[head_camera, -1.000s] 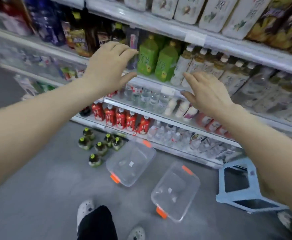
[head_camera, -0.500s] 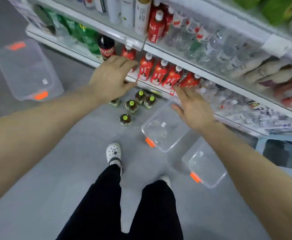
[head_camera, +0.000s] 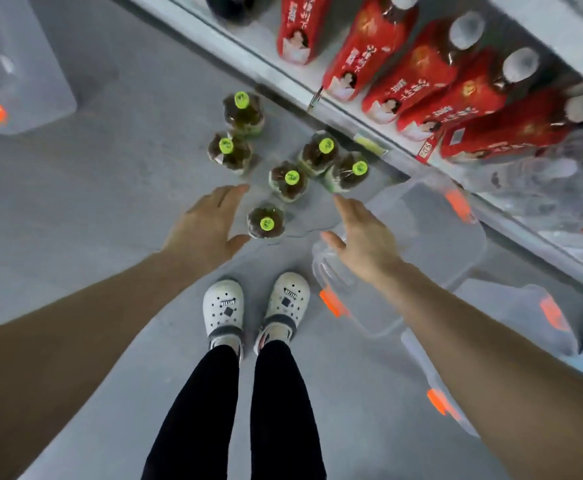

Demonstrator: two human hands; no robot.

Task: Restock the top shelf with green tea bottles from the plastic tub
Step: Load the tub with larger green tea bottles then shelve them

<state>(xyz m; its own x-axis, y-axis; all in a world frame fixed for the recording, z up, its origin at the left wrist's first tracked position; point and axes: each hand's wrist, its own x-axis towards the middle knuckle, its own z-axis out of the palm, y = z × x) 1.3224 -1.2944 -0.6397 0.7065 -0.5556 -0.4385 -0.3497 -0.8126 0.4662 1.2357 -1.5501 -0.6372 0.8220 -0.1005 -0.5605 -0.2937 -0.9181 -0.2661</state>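
Six clear plastic green tea bottles (head_camera: 292,177) with lime-green caps stand upright on the grey floor (head_camera: 92,202), in the upper middle of the frame, in a loose group. None of them is in a hand.

The left hand (head_camera: 207,226) is spread wide, with straight fingers and the thumb set apart, and it holds nothing. The nearest bottle (head_camera: 266,223) stands just beside the tip of this thumb, between the two hands, and I cannot tell whether the thumb touches it.

The right hand (head_camera: 362,237) is also spread, with its fingers straight, and it holds nothing. Its longest finger points toward the bottles in the middle of the group. This hand is seen in front of a clear plastic tub (head_camera: 456,258) with orange latches, at the middle right.

A second clear tub (head_camera: 525,323) lies at the lower right and a third clear tub (head_camera: 23,64) at the upper left. Red-labelled bottles (head_camera: 421,74) fill the low shelf (head_camera: 283,74) at the upper right. White clogs (head_camera: 223,308) and black trousers (head_camera: 193,410) are seen at the bottom centre.
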